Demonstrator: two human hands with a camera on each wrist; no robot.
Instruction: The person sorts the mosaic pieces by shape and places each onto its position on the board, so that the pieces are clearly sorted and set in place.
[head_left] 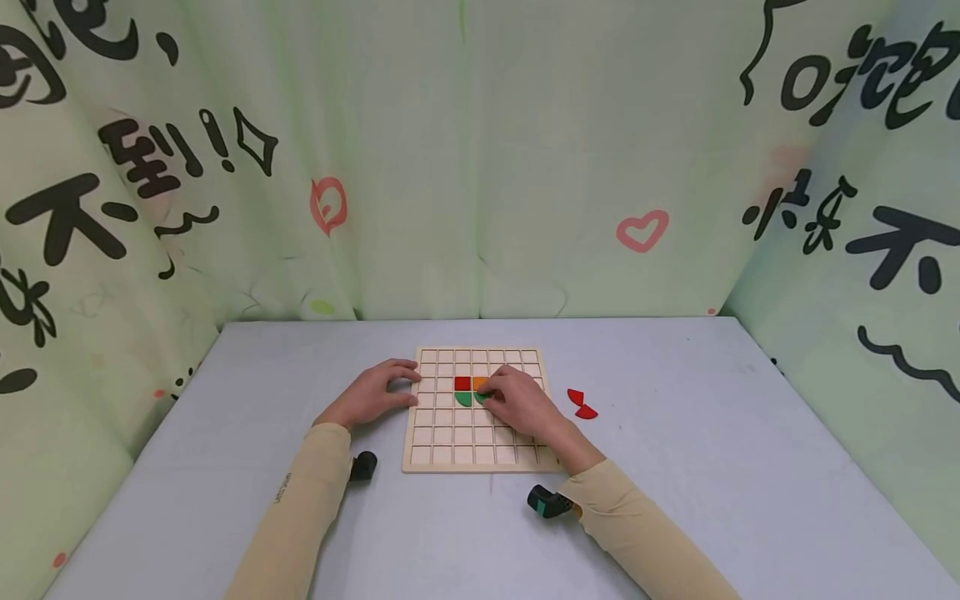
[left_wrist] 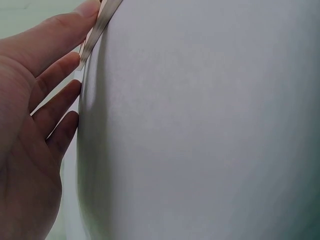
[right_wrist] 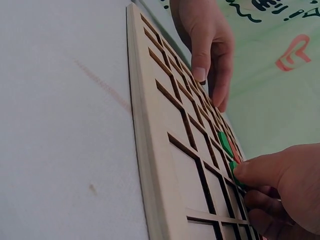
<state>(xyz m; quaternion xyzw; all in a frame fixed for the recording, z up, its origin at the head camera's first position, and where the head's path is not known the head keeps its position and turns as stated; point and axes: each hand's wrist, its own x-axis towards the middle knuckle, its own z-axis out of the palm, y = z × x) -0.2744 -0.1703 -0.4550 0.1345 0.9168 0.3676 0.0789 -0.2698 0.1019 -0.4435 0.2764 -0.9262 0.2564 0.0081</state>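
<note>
A wooden grid board (head_left: 442,457) lies on the table with a few coloured pieces in its middle cells. My left hand (head_left: 375,390) rests its fingertips and thumb at the board's left edge, fingers fairly straight. Over the middle of the board, my right hand (head_left: 521,402) pinches a green rounded piece (right_wrist: 233,169), its thumb on it at a cell. Left of that sits another green rounded piece (head_left: 463,400). Above them are a red piece (head_left: 462,383) and an orange piece (head_left: 478,382), the latter partly hidden by the fingertips.
Two red fan-shaped pieces, an upper red piece (head_left: 575,396) and a lower red piece (head_left: 587,412), lie on the white table (head_left: 660,483) right of the board. Printed curtains (head_left: 555,167) hang behind and beside the table. Dark wrist devices show under both sleeves.
</note>
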